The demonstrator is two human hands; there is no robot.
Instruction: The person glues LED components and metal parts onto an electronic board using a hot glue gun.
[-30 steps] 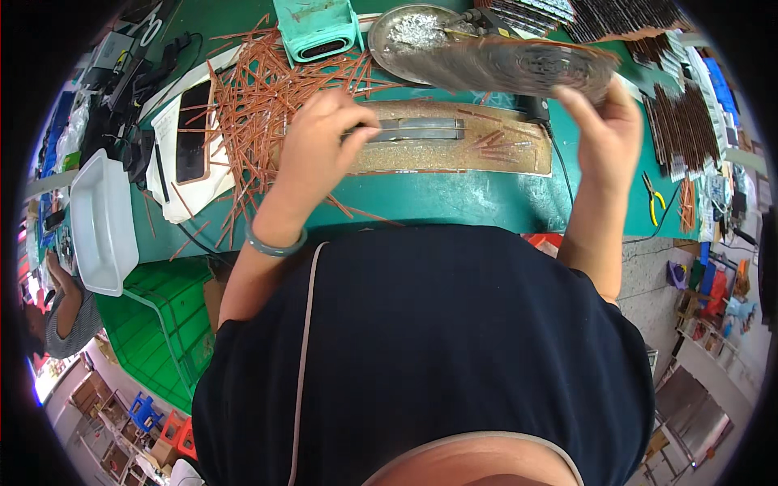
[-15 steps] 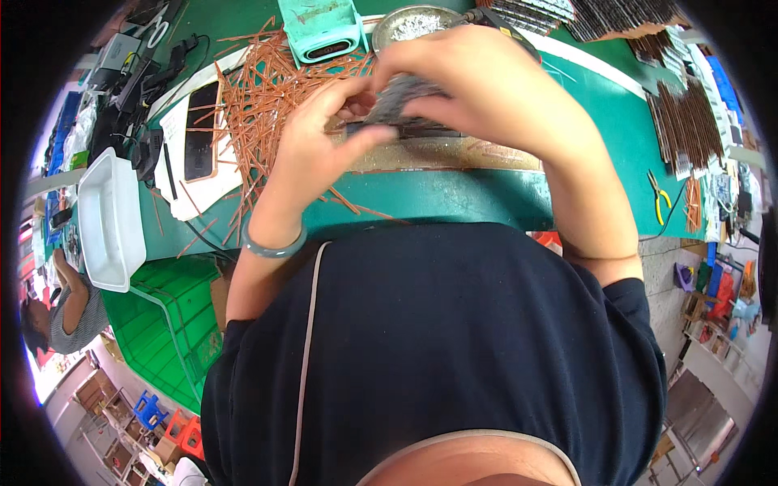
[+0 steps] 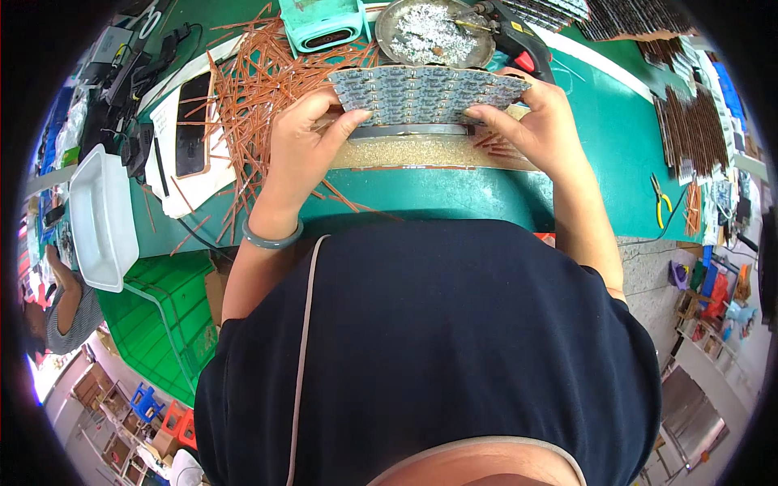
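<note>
A grey circuit board panel (image 3: 413, 93), covered in rows of small parts, is held up in front of me by both hands and tilted so its face shows. My left hand (image 3: 298, 150) grips its left end, thumb on the near face. The right end is pinched by my right hand (image 3: 545, 134), thumb likewise in front; the fingers behind the panel are mostly hidden. Below it lies a speckled tan board (image 3: 413, 152) with a grey metal strip (image 3: 417, 130) along its far side. A few brown strips (image 3: 496, 144) rest at its right end, beside my right hand.
A heap of brown strips (image 3: 263, 105) covers the table on the left, near a phone (image 3: 193, 130). Beyond the panel are a turquoise device (image 3: 324, 28), a round dish (image 3: 387, 44) of silvery scraps and a black gun-shaped tool (image 3: 523, 49). Pliers (image 3: 660, 202) and stacked panels (image 3: 689, 134) sit right.
My right hand has swung down and right from above my left hand. The panel, blurred and bunched between the hands before, is now stretched level between them, and the dish is uncovered.
</note>
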